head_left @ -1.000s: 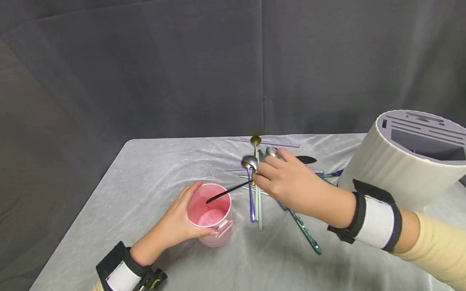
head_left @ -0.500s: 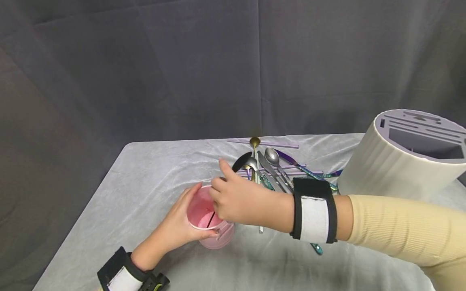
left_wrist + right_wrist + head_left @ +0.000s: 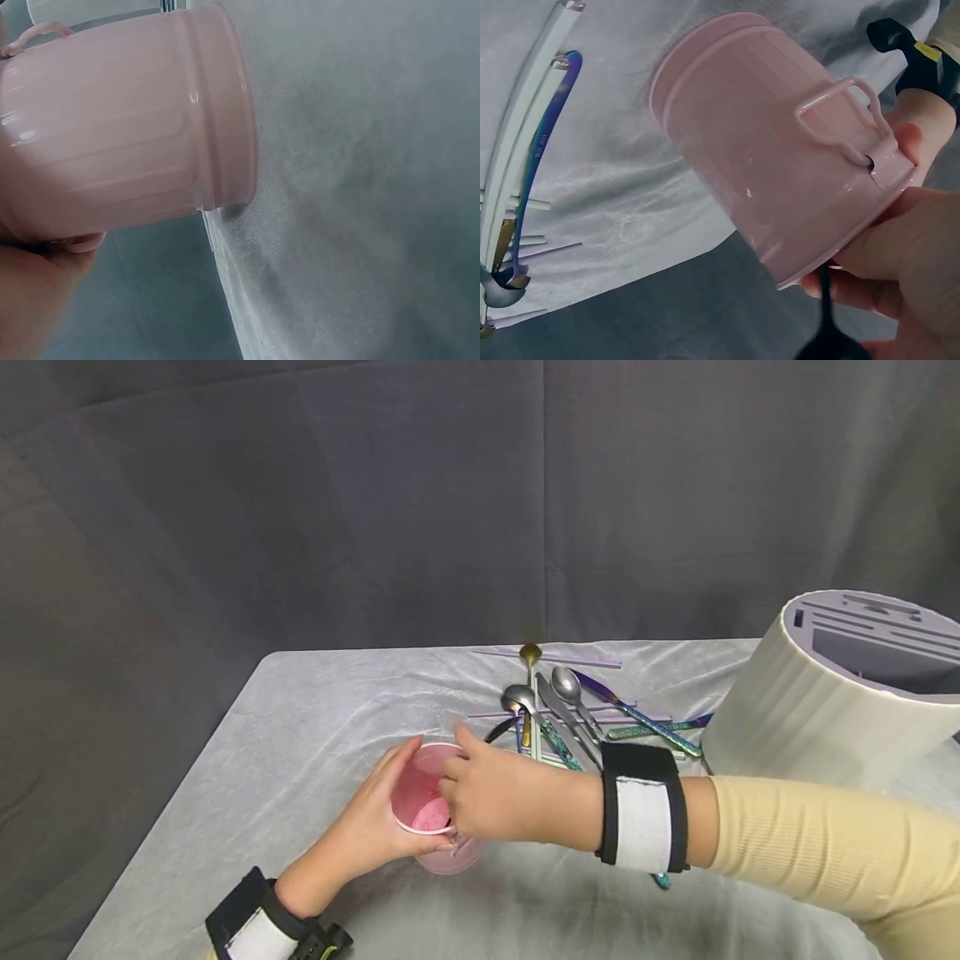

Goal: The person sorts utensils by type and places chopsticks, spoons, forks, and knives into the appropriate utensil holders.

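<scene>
My left hand (image 3: 375, 818) grips a small pink bucket (image 3: 735, 157) with loop handles, its thumb and fingers around the rim. The bucket stands on the cloth-covered table, slightly tilted in the head view. Over its rim, my right hand (image 3: 510, 793) pinches a black spoon (image 3: 829, 341), whose bowl sticks up behind the fingers while the handle end is down inside the bucket. Right of the bucket lies a loose pile of cutlery: a silver-bowled spoon (image 3: 519, 697), another silver spoon (image 3: 566, 683), a gold spoon (image 3: 530, 653), and a knife with a purple blade (image 3: 596, 685).
A large white ribbed holder (image 3: 772, 718) with a slotted lilac top stands at the right of the table. Pale purple chopsticks (image 3: 592, 662) lie at the far edge. A grey curtain (image 3: 405, 510) hangs behind the table.
My right hand has carried the black spoon left from the pile to the bucket and lowered its handle inside. My left hand keeps its grip on the bucket.
</scene>
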`<act>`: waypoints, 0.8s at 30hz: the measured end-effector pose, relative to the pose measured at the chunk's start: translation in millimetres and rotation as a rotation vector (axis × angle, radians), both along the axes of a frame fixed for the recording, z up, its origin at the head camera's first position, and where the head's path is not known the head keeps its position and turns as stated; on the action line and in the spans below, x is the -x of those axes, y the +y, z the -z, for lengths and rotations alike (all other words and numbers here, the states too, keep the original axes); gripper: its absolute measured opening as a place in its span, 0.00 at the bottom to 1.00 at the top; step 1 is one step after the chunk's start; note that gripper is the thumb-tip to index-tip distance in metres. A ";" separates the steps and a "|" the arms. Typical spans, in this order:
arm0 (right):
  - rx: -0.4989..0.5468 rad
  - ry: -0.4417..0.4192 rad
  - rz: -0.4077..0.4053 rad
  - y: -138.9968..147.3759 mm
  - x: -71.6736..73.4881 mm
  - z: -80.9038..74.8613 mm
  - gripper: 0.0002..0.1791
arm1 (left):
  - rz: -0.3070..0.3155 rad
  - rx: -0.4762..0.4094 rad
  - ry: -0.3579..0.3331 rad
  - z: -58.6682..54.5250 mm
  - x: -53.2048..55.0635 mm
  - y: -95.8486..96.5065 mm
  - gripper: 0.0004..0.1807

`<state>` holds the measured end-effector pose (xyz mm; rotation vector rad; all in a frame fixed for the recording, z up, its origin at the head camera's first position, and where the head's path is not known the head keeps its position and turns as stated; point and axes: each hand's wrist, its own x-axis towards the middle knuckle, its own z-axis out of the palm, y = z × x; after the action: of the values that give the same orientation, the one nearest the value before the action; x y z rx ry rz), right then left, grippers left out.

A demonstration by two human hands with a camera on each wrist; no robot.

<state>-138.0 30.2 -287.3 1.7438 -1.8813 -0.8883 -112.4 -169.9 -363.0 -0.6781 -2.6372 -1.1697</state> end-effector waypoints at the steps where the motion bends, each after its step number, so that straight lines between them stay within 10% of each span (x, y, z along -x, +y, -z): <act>1: 0.001 -0.003 0.000 0.0 0.3 -0.2 0.07 | 0.002 -0.003 -0.003 -0.1 0.2 0.1 0.60; 12: 0.019 -0.037 0.013 1.8 0.0 -1.1 0.04 | -0.004 -0.006 0.000 1.7 -0.3 -0.3 0.60; 24: 0.354 -0.040 -0.321 54.1 -5.0 10.8 0.09 | 0.000 -0.025 0.007 0.6 0.5 -0.4 0.60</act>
<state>-132.9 84.4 -298.1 1.7758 -1.5995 -0.3779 -113.0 -170.3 -363.6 -0.6764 -2.6120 -1.1961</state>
